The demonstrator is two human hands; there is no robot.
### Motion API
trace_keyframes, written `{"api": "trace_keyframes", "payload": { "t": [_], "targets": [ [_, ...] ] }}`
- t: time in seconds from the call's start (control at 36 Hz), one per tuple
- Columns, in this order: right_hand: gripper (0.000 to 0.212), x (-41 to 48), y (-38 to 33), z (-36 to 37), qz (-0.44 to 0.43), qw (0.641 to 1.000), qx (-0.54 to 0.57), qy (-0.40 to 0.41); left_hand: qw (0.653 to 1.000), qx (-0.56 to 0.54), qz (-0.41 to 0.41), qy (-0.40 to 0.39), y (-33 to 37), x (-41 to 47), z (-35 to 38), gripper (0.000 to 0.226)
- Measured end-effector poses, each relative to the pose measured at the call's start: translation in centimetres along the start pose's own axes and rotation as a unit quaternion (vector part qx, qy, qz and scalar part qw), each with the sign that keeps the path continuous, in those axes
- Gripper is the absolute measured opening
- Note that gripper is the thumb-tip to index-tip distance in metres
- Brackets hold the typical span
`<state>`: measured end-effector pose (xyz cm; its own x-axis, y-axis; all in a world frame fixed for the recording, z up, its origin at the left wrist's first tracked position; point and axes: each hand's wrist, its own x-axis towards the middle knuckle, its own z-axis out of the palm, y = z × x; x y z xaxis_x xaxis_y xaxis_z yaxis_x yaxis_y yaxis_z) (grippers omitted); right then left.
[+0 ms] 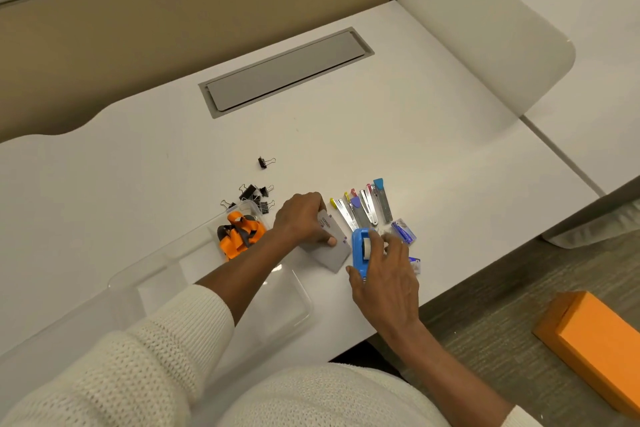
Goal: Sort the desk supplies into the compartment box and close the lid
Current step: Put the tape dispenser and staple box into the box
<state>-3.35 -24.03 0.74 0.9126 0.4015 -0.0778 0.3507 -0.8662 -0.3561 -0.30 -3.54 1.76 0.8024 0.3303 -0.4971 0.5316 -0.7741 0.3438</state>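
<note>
Nearest you, low in the frame, your cream knit sleeve [138, 357] crosses the clear compartment box [294, 302], its lid open at lower left and one far compartment stuffed with orange straps [240, 234]. At mid-frame your left hand [304, 218] pinches a pale grey card [334, 248] lying on the white desk [381, 121]. Just right of it, your right hand [384, 274] grasps the blue tape dispenser [360, 253]. Above sit coloured-tipped metal clips [367, 208]; black binder clips [256, 196] cluster left of centre
</note>
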Motion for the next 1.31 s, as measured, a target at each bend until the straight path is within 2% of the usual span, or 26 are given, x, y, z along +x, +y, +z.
{"api": "trace_keyframes", "payload": {
  "t": [0.11, 0.28, 0.44, 0.58, 0.67, 0.78, 0.83, 0.92, 1.06, 1.17, 1.31],
  "targets": [
    [0.07, 0.0, -0.2, 0.4, 0.019, 0.999, 0.015, -0.032, 0.999, -0.046, -0.002, -0.003, -0.5, -0.1, -1.2, 0.057],
    [0.065, 0.3, -0.2, 0.5, 0.028, 0.998, 0.025, -0.041, 0.993, -0.112, -0.001, 0.021, -1.1, -1.8, -3.6, 0.052],
    [0.061, 0.0, -0.7, -0.7, 0.035, 0.997, 0.05, -0.038, 0.965, -0.249, -0.008, 0.079, -3.9, -6.0, -7.4, 0.041],
    [0.067, -0.8, -2.6, -2.7, -0.045, 0.994, 0.099, 0.011, 0.929, -0.355, -0.049, 0.088, -9.8, -10.8, -9.9, 0.033],
    [0.067, -1.4, -5.1, -3.6, -0.119, 0.98, 0.159, -0.006, 0.914, -0.384, -0.082, 0.101, -14.1, -13.7, -10.7, 0.03],
    [0.062, -2.3, -8.8, -3.4, -0.187, 0.968, 0.146, -0.076, 0.913, -0.364, -0.14, 0.12, -18.9, -16.3, -11.0, 0.03],
    [0.062, -2.8, -10.5, -2.5, -0.205, 0.969, 0.093, -0.105, 0.918, -0.34, -0.158, 0.125, -20.5, -16.8, -11.0, 0.032],
    [0.063, -3.6, -12.4, -0.8, -0.2, 0.97, -0.003, -0.137, 0.945, -0.253, -0.165, 0.123, -21.3, -16.5, -10.9, 0.039],
    [0.065, -4.4, -13.5, 1.6, -0.19, 0.963, -0.084, -0.171, 0.987, -0.083, -0.105, 0.088, -20.0, -14.3, -10.6, 0.045],
    [0.069, -4.8, -13.6, 2.9, -0.189, 0.96, -0.098, -0.182, 0.997, -0.025, -0.064, 0.043, -18.8, -12.0, -9.8, 0.051],
    [0.061, -5.0, -13.5, 4.0, -0.191, 0.958, -0.112, -0.184, 0.999, 0.026, -0.04, -0.011, -18.4, -10.1, -8.4, 0.046]
  ]
}}
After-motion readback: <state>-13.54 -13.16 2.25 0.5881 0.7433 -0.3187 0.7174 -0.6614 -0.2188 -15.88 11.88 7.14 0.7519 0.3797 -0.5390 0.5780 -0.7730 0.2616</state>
